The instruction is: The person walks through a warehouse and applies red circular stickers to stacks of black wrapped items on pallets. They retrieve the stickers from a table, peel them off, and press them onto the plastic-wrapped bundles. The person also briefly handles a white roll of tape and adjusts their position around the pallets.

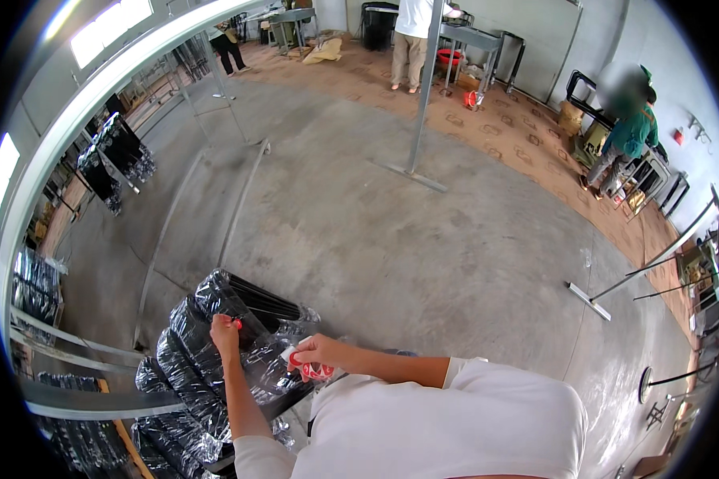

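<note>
My right hand (321, 351) is closed around a red and white roll of tape (318, 370), held low over plastic-wrapped black bundles. Beside it and a little higher, my left hand (224, 335) pinches a small red thing (238, 324), too small to make out. Both hands are above the bundles (185, 343), which lie side by side in shiny clear film. Dark rods (268, 299) show at the far end of the nearest bundle. Whether a strip of tape runs between my hands cannot be seen.
A pale metal frame (36, 160) curves along the left, with a rail (108, 403) close to my left arm. An upright post (423, 96) stands ahead on a floor foot. More wrapped bundles (36, 279) are at the left. Several people, one in green (635, 136), are farther off.
</note>
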A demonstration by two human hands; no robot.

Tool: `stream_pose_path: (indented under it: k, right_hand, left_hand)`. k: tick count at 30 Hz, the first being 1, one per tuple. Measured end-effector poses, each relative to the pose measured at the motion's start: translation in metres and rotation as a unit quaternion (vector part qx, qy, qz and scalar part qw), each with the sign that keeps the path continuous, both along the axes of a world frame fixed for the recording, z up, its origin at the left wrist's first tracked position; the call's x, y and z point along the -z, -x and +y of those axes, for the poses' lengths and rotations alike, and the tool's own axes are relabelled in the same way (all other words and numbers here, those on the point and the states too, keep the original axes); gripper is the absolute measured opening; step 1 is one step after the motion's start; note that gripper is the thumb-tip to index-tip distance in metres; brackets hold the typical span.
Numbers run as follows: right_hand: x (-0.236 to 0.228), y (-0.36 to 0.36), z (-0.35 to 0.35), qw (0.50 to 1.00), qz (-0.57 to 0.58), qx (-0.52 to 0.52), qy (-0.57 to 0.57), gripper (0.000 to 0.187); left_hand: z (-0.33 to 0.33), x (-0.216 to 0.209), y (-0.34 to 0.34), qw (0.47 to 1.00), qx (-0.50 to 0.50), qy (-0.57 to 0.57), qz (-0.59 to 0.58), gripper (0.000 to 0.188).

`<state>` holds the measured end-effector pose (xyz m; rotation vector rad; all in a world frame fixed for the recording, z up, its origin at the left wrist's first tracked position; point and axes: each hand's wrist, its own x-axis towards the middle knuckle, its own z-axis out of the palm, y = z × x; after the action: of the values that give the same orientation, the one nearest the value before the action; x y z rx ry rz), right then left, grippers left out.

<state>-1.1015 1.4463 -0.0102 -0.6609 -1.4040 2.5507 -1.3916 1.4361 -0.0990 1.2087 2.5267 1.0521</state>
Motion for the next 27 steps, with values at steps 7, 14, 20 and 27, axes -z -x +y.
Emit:
stream_pose_path:
  k: [7,14,20,27]
  right_hand:
    - [0.004,0.003,-0.007,1.000,0.003,0.005,0.002,0.024]
    - [-0.004,0.004,0.002,0.993,-0.010,0.108,0.049,0.023]
    - [0.019,0.023,0.003,0.987,0.013,0.161,0.011,0.031]
    - [-0.022,0.020,0.000,0.993,0.052,0.062,-0.083,0.033]
  left_hand:
    - [-0.005,-0.004,-0.001,0.984,-0.056,0.042,0.166,0.031]
    - [-0.017,-0.079,-0.116,0.965,0.147,-0.193,0.099,0.019]
    - [-0.077,-0.110,-0.194,0.962,0.171,-0.206,0.050,0.021]
    - [-0.087,-0.108,-0.175,0.970,0.107,-0.213,-0.040,0.028]
